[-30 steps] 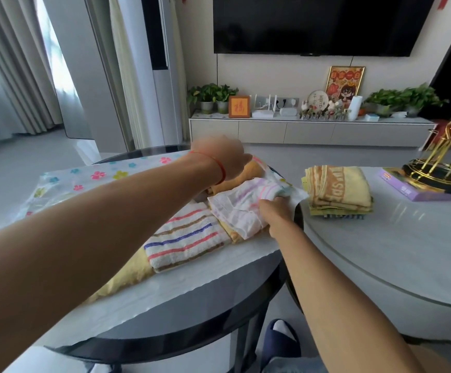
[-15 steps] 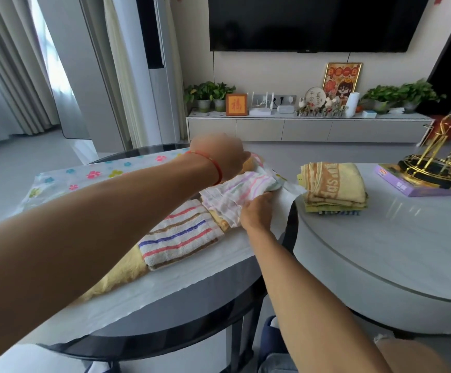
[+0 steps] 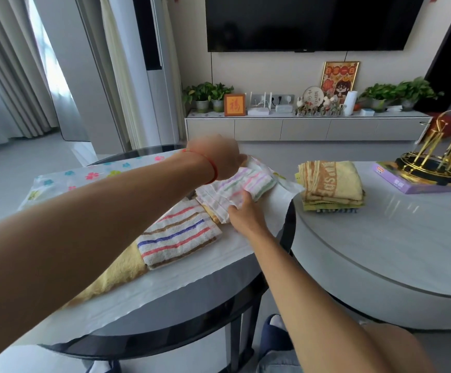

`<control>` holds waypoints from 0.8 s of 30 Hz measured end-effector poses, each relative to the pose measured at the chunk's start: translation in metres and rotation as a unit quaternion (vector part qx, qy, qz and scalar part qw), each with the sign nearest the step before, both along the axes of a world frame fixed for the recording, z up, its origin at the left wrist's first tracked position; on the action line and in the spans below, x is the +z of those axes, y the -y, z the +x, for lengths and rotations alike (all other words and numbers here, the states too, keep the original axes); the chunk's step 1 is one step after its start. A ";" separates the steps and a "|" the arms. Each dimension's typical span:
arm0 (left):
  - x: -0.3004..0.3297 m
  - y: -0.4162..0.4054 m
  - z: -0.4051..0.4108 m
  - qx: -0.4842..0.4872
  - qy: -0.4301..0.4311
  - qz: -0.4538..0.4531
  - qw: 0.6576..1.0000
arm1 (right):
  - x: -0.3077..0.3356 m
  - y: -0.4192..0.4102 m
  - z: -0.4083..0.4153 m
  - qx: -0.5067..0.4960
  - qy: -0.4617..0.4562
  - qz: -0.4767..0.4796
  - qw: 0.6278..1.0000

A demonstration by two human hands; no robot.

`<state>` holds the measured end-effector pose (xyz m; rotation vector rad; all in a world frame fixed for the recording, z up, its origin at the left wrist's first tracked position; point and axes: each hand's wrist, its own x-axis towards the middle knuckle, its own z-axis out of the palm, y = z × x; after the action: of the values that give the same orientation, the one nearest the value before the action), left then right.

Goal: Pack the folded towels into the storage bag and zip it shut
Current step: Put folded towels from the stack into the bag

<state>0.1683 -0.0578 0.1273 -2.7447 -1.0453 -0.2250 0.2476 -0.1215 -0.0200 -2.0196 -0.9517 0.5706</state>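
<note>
the pastel towel [image 3: 235,188] is being pinched by the right hand [image 3: 246,215]; left hand [image 3: 219,160] fingers are hidden. the fold risks being rucked against the bag [image 3: 281,196] flap at 12 o'clock.

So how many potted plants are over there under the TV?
4 that I can make out: two side by side at the cabinet's left end, two at its right end. Leaves overlap, so more may hide.

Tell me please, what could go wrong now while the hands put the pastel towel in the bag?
1. The right hand grips only a corner of the pastel towel, so it may unfold as it goes in.
2. The left hand holds the bag mouth up; if it slips, the flap may fall on the towel.
3. The stack still waits; the bag may get too full to zip.
</note>
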 end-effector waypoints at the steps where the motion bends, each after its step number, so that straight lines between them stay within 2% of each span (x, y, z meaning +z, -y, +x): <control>1: -0.002 0.000 0.001 -0.002 0.002 0.004 1.000 | 0.006 0.010 0.004 0.007 0.042 -0.017 0.999; 3: -0.007 0.000 0.004 -0.019 0.010 0.017 1.000 | 0.014 0.033 0.018 0.026 0.118 -0.049 0.991; 6: -0.016 0.005 0.015 -0.063 0.046 0.013 0.997 | 0.025 0.071 0.058 0.019 0.099 -0.052 0.994; 9: -0.025 0.007 0.025 -0.105 0.069 -0.008 0.992 | 0.033 0.101 0.119 -0.104 0.046 0.021 0.993; 11: -0.032 0.006 0.030 -0.114 0.081 -0.022 0.990 | 0.028 0.111 0.163 -0.239 0.112 0.055 0.963; 13: -0.038 0.006 0.036 -0.113 0.080 -0.041 0.989 | 0.014 0.108 0.210 -0.309 0.190 0.033 0.931; 15: -0.043 0.002 0.041 -0.104 0.080 -0.050 0.990 | 0.002 0.094 0.247 -0.292 0.212 -0.038 0.932; 17: -0.047 -0.002 0.046 -0.098 0.090 -0.054 0.990 | -0.009 0.079 0.273 -0.275 0.204 -0.105 0.934; 19: -0.050 -0.005 0.049 -0.100 0.094 -0.052 0.989 | -0.018 0.066 0.287 -0.276 0.188 -0.132 0.933; 22: -0.053 -0.009 0.051 -0.104 0.087 -0.054 0.989 | -0.026 0.053 0.301 -0.303 0.141 -0.121 0.935; 24: -0.054 -0.011 0.053 -0.105 0.086 -0.052 0.989 | -0.021 0.049 0.308 -0.321 0.062 -0.088 0.941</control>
<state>0.2208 -0.0465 0.0731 -2.9761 -0.8251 -0.4594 0.5554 -0.1705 -0.0415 -2.3812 -0.2659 0.1707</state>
